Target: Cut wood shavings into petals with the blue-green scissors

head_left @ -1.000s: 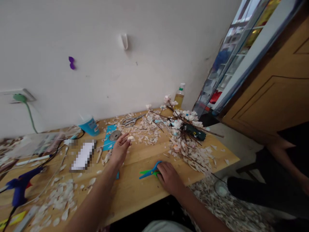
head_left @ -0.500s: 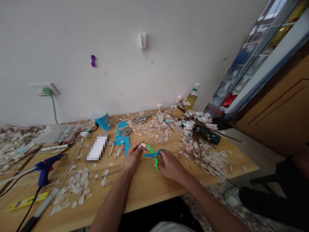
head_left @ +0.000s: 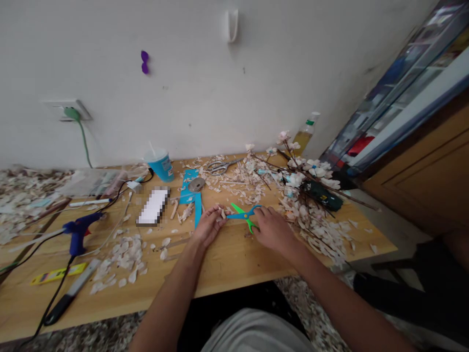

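Observation:
My right hand [head_left: 273,227] grips the handles of a pair of blue and green scissors [head_left: 245,215], whose blades stand apart and point left. One blue blade reaches to the fingers of my left hand [head_left: 208,226]. Those fingers pinch a small pale petal-like piece [head_left: 222,213], partly hidden by the fingertips. Just behind the left hand lies a blue strip [head_left: 198,209], with a round metal disc [head_left: 197,184] beyond it. To the right of the scissors are branches with white flowers [head_left: 295,179] and a heap of pale shavings [head_left: 326,234].
On the left are a blue glue gun [head_left: 78,232], a knife with a black handle [head_left: 71,293], a yellow cutter packet [head_left: 58,274] and a pile of petals [head_left: 122,256]. A blue cup [head_left: 160,165], metal scissors [head_left: 219,167] and a bottle [head_left: 305,134] stand or lie near the wall.
My view has tilted down, so the table sits differently in the picture. The scissors have turned, and their blue blade now meets the fingers of my left hand.

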`<state>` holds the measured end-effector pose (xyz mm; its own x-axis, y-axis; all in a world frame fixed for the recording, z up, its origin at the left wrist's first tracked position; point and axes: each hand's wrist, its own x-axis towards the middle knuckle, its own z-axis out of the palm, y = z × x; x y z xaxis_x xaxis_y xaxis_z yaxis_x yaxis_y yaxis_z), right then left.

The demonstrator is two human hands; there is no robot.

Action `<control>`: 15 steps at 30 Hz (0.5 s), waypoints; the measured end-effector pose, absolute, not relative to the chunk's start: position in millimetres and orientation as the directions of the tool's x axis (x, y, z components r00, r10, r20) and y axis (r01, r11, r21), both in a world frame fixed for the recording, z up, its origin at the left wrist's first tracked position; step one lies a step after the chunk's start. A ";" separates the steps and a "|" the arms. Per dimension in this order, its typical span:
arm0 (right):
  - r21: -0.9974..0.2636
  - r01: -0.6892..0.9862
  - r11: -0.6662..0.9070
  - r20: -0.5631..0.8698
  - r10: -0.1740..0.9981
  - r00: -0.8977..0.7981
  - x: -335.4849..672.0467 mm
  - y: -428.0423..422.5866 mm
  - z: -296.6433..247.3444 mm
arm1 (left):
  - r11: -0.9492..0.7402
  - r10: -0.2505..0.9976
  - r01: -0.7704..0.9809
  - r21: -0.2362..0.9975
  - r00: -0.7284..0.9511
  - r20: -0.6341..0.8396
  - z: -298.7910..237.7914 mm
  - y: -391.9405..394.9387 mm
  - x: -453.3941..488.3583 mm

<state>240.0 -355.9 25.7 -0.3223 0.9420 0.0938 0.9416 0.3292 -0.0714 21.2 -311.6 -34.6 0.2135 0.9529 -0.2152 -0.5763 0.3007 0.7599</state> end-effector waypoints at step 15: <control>-0.039 0.971 0.237 0.143 0.963 -0.229 223.9 -366.9 19.3 | 0.304 0.948 -0.642 0.704 0.131 -0.289 -46.5 -308.3 21.4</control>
<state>223.9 -366.9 19.3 -0.2288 0.9629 0.1434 0.9709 0.2365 -0.0388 21.4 -308.3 -46.5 0.1308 0.9482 -0.2895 -0.6416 0.3036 0.7044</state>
